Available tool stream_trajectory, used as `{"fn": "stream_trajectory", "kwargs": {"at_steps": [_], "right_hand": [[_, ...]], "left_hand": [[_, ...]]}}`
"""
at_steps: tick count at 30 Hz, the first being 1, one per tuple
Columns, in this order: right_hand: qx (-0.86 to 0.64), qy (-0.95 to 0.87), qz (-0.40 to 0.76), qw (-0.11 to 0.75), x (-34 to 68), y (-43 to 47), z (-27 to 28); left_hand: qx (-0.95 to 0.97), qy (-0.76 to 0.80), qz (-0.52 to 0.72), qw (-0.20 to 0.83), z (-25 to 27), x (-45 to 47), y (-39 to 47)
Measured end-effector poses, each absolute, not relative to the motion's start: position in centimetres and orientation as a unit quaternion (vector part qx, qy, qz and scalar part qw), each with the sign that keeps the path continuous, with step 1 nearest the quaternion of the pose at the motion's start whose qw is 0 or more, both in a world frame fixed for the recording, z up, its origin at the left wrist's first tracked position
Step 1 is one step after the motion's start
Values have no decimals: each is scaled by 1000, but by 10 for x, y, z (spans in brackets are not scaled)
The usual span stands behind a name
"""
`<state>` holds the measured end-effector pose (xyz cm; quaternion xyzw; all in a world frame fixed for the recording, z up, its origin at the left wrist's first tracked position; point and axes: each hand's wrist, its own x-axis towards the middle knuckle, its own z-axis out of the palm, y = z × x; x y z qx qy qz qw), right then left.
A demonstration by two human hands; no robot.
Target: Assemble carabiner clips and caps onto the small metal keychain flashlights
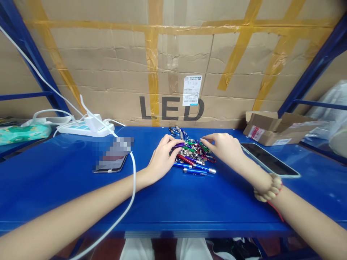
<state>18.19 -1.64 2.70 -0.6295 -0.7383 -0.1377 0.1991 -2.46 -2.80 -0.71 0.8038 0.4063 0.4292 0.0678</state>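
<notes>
A pile of small metal pen flashlights (187, 159) in blue, red, purple and green lies on the blue table, with button cells (185, 154) and carabiner clips among them. My left hand (162, 155) is at the pile's left side, its thumb and fingers closed around a small purple flashlight (178, 145). On the other side, my right hand (223, 146) has its fingers bent together over the pile's edge near green pieces; what they grip is too small to make out. Two blue flashlights (194, 171) lie at the front of the heap.
A white cable (133, 180) hangs across the left side, over my left forearm. A power strip (100, 130) and a phone (114, 164) are at left. To the right lie another phone (271, 160) and an open carton (279, 128). A large cardboard box (108, 72) stands behind.
</notes>
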Motion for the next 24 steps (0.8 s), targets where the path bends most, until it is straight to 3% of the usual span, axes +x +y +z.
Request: {"fn": "stream_trajectory", "kwargs": {"at_steps": [6, 19, 24], "right_hand": [[-479, -797, 23, 367, 166, -25, 24], [-429, -727, 294, 448, 153, -29, 16], [-416, -712, 304, 477, 150, -29, 13]], "left_hand": [[805, 390, 443, 65, -6, -23, -29], [797, 402, 450, 16, -7, -23, -33], [791, 390, 470, 20, -5, -23, -32]]}}
